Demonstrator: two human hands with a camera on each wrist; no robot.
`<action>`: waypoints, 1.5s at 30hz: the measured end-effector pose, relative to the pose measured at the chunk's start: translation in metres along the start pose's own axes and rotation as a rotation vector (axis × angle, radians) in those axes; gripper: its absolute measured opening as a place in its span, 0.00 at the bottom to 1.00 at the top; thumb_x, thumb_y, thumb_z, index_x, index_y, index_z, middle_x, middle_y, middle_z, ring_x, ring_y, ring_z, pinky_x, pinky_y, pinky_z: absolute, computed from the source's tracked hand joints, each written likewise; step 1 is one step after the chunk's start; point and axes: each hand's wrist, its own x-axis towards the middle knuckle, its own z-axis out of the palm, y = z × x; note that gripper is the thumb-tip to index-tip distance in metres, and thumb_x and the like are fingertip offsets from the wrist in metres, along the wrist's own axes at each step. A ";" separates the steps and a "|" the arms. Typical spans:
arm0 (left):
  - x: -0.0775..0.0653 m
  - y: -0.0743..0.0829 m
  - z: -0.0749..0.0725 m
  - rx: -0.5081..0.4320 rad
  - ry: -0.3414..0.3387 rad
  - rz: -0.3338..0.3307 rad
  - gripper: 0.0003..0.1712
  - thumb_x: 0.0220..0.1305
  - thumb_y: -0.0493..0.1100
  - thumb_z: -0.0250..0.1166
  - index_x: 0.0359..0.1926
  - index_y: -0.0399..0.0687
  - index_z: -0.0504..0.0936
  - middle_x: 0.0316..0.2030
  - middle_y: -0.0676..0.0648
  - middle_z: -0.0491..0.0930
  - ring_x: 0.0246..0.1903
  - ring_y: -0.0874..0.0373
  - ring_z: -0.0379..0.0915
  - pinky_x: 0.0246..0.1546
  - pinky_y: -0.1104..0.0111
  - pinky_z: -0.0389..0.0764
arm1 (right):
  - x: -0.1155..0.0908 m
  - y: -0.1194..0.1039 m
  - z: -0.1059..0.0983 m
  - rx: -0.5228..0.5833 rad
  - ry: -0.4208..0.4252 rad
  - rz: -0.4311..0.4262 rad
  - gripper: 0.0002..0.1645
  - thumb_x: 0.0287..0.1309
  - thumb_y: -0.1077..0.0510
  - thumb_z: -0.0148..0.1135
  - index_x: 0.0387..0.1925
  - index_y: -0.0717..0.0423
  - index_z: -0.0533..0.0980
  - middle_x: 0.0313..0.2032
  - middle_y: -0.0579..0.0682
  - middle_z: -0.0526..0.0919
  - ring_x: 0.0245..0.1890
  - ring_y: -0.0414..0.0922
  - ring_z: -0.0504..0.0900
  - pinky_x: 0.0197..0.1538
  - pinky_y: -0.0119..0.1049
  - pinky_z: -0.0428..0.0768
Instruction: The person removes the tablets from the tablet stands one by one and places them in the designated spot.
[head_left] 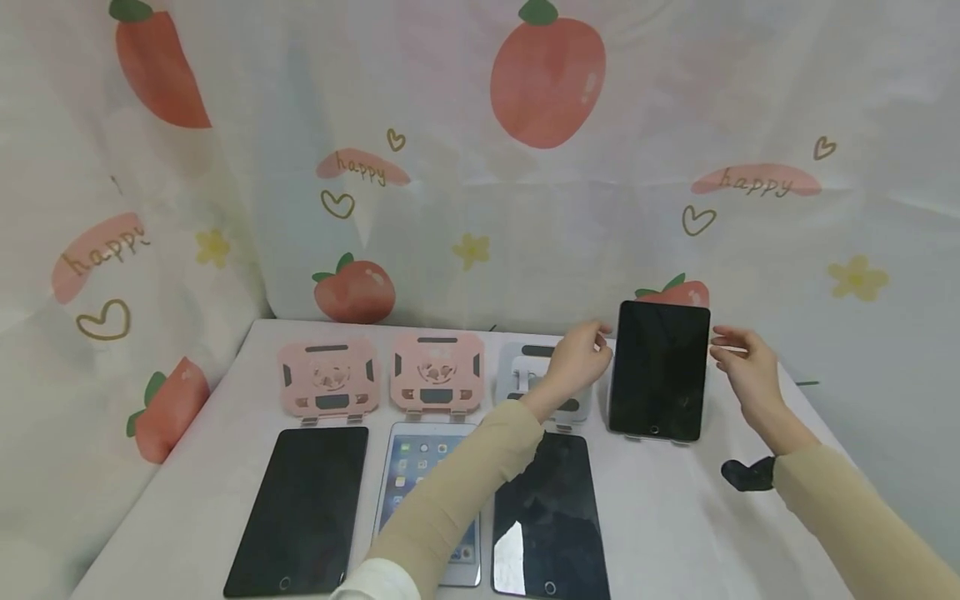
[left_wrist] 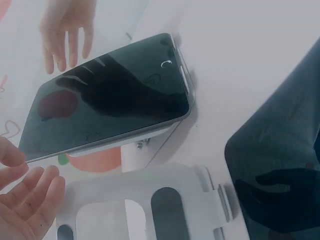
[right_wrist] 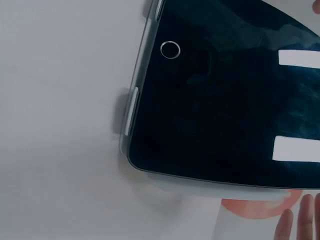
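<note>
A black tablet (head_left: 658, 371) leans upright on a stand, whose light edge (left_wrist: 132, 137) shows behind it in the left wrist view. By the tablet's left edge is my left hand (head_left: 577, 360), fingers loosely bent, the fingertips at or very near its upper corner; contact is unclear. My right hand (head_left: 748, 371) is beside the right edge with fingers extended, apart from the tablet. Two small lips (right_wrist: 131, 111) of the stand hold the tablet's lower edge. Just under my left forearm stands a grey-white tablet stand (head_left: 513, 371), partly hidden by that hand.
Two pink stands (head_left: 330, 396) (head_left: 437, 402) line the back left. In front lie a black tablet (head_left: 300, 508), a white tablet with a lit screen (head_left: 408, 454) partly under my left sleeve, and another black tablet (head_left: 551, 508). A fruit-print curtain (head_left: 547, 225) hangs behind the white table (head_left: 675, 533).
</note>
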 end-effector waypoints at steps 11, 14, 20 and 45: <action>0.019 0.010 0.009 -0.085 0.047 -0.022 0.23 0.65 0.37 0.55 0.62 0.45 0.71 0.42 0.48 0.80 0.25 0.65 0.68 0.21 0.77 0.67 | 0.030 0.019 0.004 0.029 -0.064 0.063 0.28 0.68 0.54 0.50 0.66 0.60 0.63 0.52 0.59 0.73 0.43 0.43 0.77 0.49 0.36 0.81; 0.025 0.012 0.012 -0.082 0.069 -0.035 0.24 0.64 0.37 0.55 0.62 0.47 0.71 0.41 0.49 0.80 0.26 0.65 0.69 0.22 0.77 0.67 | 0.047 0.044 0.003 0.010 -0.074 0.045 0.29 0.70 0.49 0.47 0.68 0.53 0.61 0.54 0.54 0.73 0.45 0.41 0.77 0.47 0.30 0.81; 0.028 0.010 0.017 -0.086 0.078 -0.031 0.22 0.66 0.36 0.54 0.61 0.46 0.71 0.39 0.49 0.80 0.28 0.65 0.70 0.24 0.77 0.67 | 0.031 0.013 0.004 -0.007 -0.086 0.053 0.30 0.71 0.54 0.43 0.69 0.63 0.57 0.47 0.54 0.71 0.35 0.29 0.75 0.40 0.22 0.80; 0.026 0.015 0.036 -0.223 0.148 -0.128 0.20 0.67 0.37 0.55 0.59 0.51 0.74 0.40 0.49 0.83 0.34 0.61 0.77 0.30 0.76 0.70 | 0.020 -0.003 0.007 -0.006 -0.013 0.025 0.27 0.69 0.58 0.45 0.65 0.68 0.61 0.31 0.29 0.69 0.28 0.22 0.72 0.34 0.18 0.77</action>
